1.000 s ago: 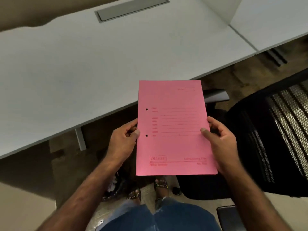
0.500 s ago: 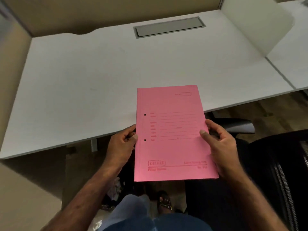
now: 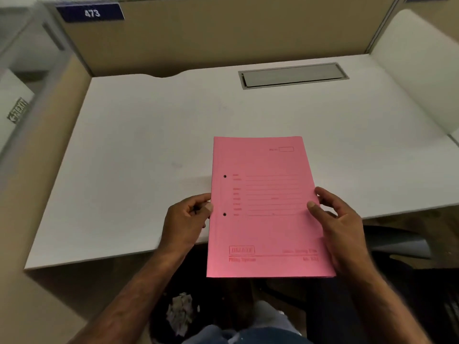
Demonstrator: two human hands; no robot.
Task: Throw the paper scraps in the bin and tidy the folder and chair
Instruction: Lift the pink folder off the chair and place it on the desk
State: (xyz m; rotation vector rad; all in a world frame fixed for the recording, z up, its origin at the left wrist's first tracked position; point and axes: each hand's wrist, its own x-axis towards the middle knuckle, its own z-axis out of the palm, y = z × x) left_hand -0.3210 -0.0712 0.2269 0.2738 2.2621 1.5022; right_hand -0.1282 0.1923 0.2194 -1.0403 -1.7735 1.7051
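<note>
I hold a closed pink folder (image 3: 265, 209) flat in front of me, its far half above the white desk (image 3: 149, 145) and its near half past the desk's front edge. My left hand (image 3: 186, 219) pinches its left edge by the two punch holes. My right hand (image 3: 335, 219) grips its right edge, thumb on top. Below, under the desk, crumpled paper scraps (image 3: 180, 311) lie in a dark bin (image 3: 159, 319). The black chair (image 3: 397, 244) shows at the right, mostly hidden by my right arm.
A grey cable hatch (image 3: 293, 75) is set into the back of the desk. Tan partition walls (image 3: 211, 33) close the desk at the back and left, with a blue 473 label (image 3: 92, 13). A white side panel (image 3: 422, 70) stands on the right.
The view has tilted up and the folder has moved forward, from beyond the desk's front edge to partly over the desktop. Both hands keep the same grip.
</note>
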